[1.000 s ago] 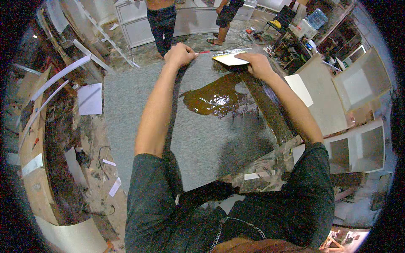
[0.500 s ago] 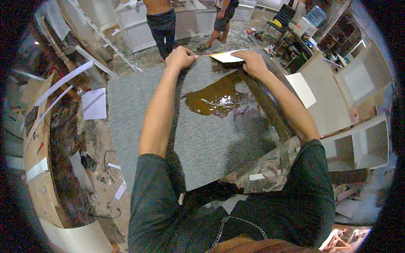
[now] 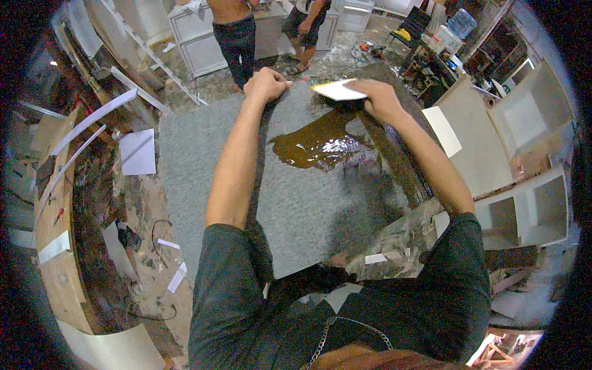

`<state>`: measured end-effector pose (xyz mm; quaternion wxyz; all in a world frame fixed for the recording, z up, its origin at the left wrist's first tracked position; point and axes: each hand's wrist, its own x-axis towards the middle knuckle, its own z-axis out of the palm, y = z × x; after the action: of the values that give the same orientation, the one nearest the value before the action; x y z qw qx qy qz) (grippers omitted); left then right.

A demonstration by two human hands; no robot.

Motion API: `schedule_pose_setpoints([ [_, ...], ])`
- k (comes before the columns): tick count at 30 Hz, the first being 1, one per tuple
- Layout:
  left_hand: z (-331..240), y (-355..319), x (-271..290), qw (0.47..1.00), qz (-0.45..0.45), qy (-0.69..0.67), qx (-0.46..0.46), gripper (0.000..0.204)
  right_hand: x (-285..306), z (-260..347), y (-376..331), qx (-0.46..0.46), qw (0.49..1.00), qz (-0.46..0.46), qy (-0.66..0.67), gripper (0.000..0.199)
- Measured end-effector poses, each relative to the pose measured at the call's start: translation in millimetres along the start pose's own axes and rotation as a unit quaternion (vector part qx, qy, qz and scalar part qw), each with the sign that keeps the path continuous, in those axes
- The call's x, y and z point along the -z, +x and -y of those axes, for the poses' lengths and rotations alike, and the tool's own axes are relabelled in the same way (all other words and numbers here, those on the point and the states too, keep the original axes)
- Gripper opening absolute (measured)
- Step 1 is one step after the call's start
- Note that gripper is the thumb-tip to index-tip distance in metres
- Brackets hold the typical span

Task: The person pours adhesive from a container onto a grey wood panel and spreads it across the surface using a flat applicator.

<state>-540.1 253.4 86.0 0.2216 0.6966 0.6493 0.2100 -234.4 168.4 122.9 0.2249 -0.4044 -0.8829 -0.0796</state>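
Observation:
A grey sheet (image 3: 216,148) with a fine streaked surface lies in front of me. On it spreads a puddle of glossy brown liquid (image 3: 308,148), and a wet brown band (image 3: 394,157) runs along the right side. My right hand (image 3: 383,100) grips a white flat spreader with a yellow edge (image 3: 339,90), held at the far right part of the sheet beyond the puddle. At the far edge, my left hand (image 3: 266,85) is closed with its fingers curled on the sheet's border; the fingertips' underside is hidden.
Two people stand beyond the far edge, one in dark trousers (image 3: 236,52), one in dark shorts (image 3: 303,28). White cabinet carcasses (image 3: 530,203) stand at right. A wooden board (image 3: 61,271) and curved white strips (image 3: 92,120) lie at left. Scraps litter the floor.
My right hand and the spreader have shifted slightly right and nearer, and the spreader's angle has changed. My left hand has stayed about in place. The person in shorts has moved left.

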Motion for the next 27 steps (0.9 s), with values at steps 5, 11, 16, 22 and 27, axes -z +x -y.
schedule_pose_setpoints([
  [5,-5,1,-2,1.0,-0.01,0.008,-0.015,0.032,-2,-24,15,-0.106,0.989,0.016,-0.106,0.05],
  [11,-2,-1,0,1.0,-0.007,0.0,-0.014,0.031,-14,-34,30,-0.18,0.959,0.1,-0.196,0.046],
  [16,-4,1,-1,1.0,-0.012,0.006,-0.01,0.031,-17,-37,32,-0.143,0.969,0.126,-0.16,0.044],
  [22,8,11,-6,0.999,-0.008,0.018,-0.027,0.031,0,-15,14,-0.098,0.971,0.145,-0.161,0.046],
  [27,14,24,-12,0.999,0.002,0.013,-0.039,0.034,23,-4,-19,-0.113,0.974,0.161,-0.113,0.043],
])
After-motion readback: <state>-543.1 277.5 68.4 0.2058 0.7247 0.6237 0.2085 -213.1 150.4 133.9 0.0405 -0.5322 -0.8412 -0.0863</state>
